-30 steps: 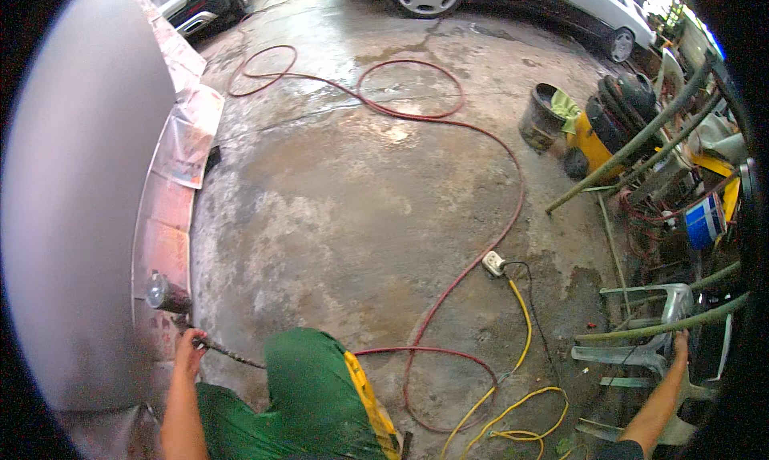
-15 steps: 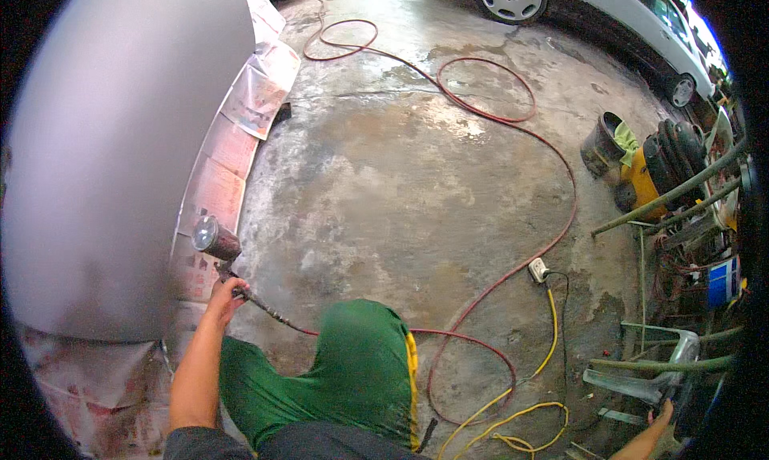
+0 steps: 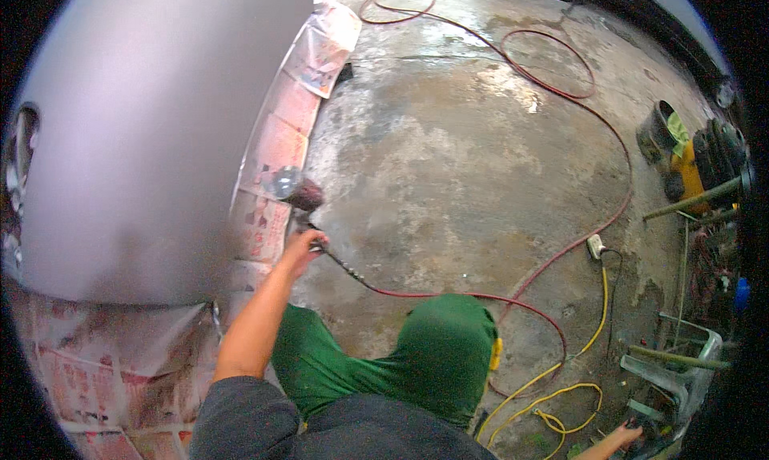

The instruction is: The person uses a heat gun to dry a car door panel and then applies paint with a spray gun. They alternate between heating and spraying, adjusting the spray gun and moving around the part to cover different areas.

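Observation:
My left hand (image 3: 301,250) is closed round the handle of a spray gun (image 3: 304,220), slightly blurred, with a dark reddish cup (image 3: 306,196) that has a clear, rounded end. A dark red air hose (image 3: 416,294) runs from the gun's handle across in front of my knees. The gun is beside a large, smooth grey car body panel (image 3: 160,140), over its paper-masked lower edge. At the lower right my right hand (image 3: 628,435) is near a translucent grey plastic stool (image 3: 681,372); its fingers are too small and blurred to tell whether they grip anything.
Paint-stained masking paper (image 3: 120,372) borders the panel. The hose loops over the concrete floor (image 3: 448,164). At right are a white socket block (image 3: 595,247), a yellow cord (image 3: 602,308), a dark bucket (image 3: 657,130), a yellow-and-black machine (image 3: 689,172) and metal bars (image 3: 693,199). Another car (image 3: 673,28) stands far right.
The view has turned left, shifting the scene rightward. My left hand and the spray gun have moved up and right in view. My right hand has drawn away from the stool's edge.

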{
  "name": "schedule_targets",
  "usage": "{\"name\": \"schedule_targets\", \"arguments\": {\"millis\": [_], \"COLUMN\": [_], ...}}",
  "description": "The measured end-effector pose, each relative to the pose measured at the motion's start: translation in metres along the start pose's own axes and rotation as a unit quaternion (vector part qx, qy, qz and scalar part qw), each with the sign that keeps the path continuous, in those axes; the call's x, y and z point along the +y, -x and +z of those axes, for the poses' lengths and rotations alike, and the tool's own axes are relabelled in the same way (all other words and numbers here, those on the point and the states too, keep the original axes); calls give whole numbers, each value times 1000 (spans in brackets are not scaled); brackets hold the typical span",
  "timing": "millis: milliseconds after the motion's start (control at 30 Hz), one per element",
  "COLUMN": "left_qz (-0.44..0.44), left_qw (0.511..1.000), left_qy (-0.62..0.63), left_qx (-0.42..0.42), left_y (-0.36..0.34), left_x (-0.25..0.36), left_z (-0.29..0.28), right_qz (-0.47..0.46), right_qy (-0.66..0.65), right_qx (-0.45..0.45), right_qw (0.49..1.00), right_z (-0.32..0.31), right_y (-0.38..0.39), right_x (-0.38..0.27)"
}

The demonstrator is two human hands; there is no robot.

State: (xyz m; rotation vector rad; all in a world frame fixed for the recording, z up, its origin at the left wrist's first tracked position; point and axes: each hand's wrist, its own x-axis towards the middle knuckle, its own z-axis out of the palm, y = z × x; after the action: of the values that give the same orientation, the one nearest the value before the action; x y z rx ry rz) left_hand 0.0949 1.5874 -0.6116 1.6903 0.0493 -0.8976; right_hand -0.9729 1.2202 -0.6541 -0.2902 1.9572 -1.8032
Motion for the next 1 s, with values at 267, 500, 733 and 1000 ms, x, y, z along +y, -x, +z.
{"name": "schedule_targets", "arguments": {"millis": [267, 500, 733, 1000], "left_qz": [-16, -61, -99, -130], "left_qw": [999, 993, 983, 971], "left_qy": [29, 99, 154, 199], "left_qx": [5, -36, -4, -31], "left_y": [16, 59, 77, 79], "left_x": [-76, -136, -168, -172], "left_z": [5, 14, 22, 47], "right_qz": [-89, -192, -210, -33], "right_qy": [93, 110, -70, -23], "right_qx": [-25, -282, -610, -777], "right_qw": [991, 934, 761, 628], "right_z": [17, 207, 336, 263], "right_y": [261, 462, 688, 866], "right_x": [25, -11, -41, -114]}}
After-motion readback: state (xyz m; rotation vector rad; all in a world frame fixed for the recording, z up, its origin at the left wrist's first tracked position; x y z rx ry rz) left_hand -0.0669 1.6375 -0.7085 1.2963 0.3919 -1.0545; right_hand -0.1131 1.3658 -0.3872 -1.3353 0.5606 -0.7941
